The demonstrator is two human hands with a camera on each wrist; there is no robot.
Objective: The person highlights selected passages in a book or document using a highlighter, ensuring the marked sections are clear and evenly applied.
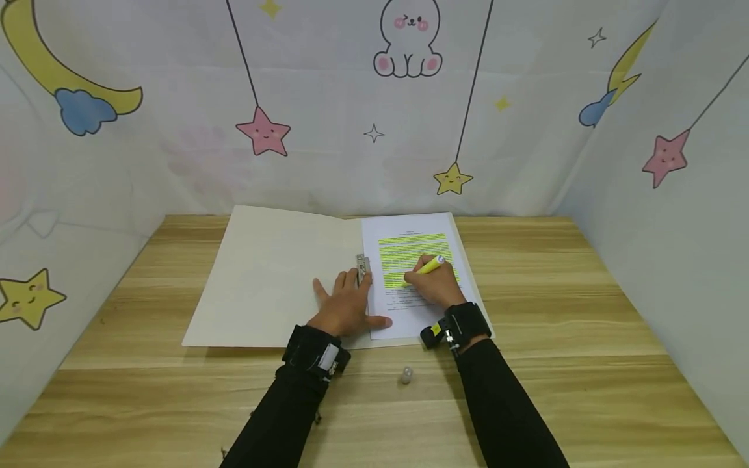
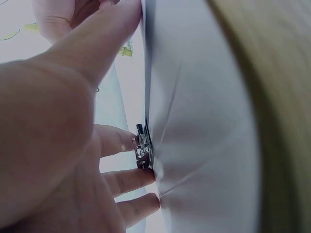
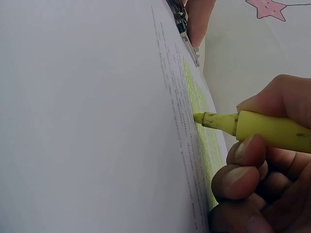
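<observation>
My right hand (image 1: 435, 283) grips a yellow highlighter (image 3: 272, 130), its uncapped tip right at the lines of print in the right wrist view. Under it lies a white printed sheet (image 1: 383, 325), its upper and middle text covered in yellow strokes, with a few plain lines below. The sheet sits in the right half of an open cream folder (image 1: 263, 279). Spread out, my left hand (image 1: 346, 309) rests over the folder's fold, thumb on the sheet's lower left edge. Its fingertips are at a metal clip (image 2: 142, 148) along the fold, partly hidden by them.
A small, pale, rounded object (image 1: 406, 375) lies on the wooden table (image 1: 585, 364) in front of the folder. White cloth walls (image 1: 328, 175) printed with stars and a moon enclose the table at the back and sides. Both wrists wear black camera straps (image 1: 468, 322).
</observation>
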